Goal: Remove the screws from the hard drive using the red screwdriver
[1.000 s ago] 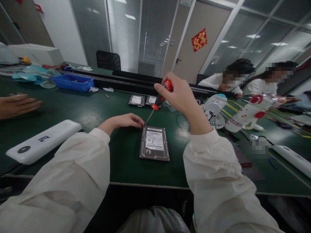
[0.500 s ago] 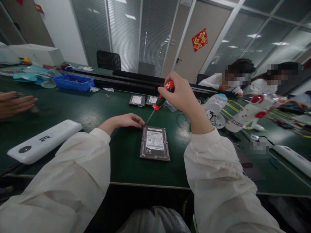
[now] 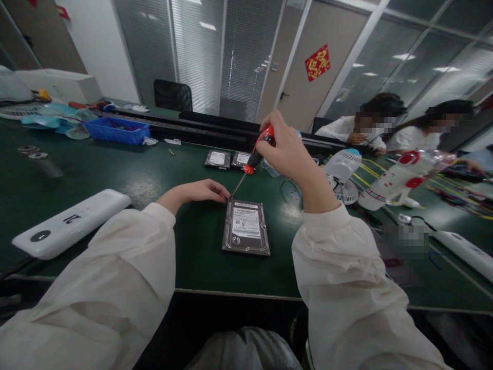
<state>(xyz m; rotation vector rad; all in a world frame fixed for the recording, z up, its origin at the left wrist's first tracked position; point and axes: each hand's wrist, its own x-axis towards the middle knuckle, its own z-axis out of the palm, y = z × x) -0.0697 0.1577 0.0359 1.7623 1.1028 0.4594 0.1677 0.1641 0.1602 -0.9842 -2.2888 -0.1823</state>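
Note:
A hard drive point(image 3: 245, 228) lies label up on the green table in front of me. My right hand point(image 3: 283, 146) is closed around the red and black handle of a screwdriver point(image 3: 254, 154). The tool slants down to the left, its tip at the drive's far left corner. Beside that corner is my left hand point(image 3: 208, 191), thumb and fingers pressed together close to the tip. Whatever they pinch is too small to make out.
Two more hard drives point(image 3: 217, 159) lie farther back, near a small screw point(image 3: 171, 152). A white device marked 21 point(image 3: 73, 223) is at left, beyond it metal cylinders point(image 3: 45, 163) and a blue tray point(image 3: 117, 131). White fans point(image 3: 341, 174) and a bottle point(image 3: 404, 177) are at right; people sit behind.
My right hand has turned slightly on the screwdriver handle. The tip and my left hand hold their place. Another person's hands at the far left have left view, exposing the metal cylinders.

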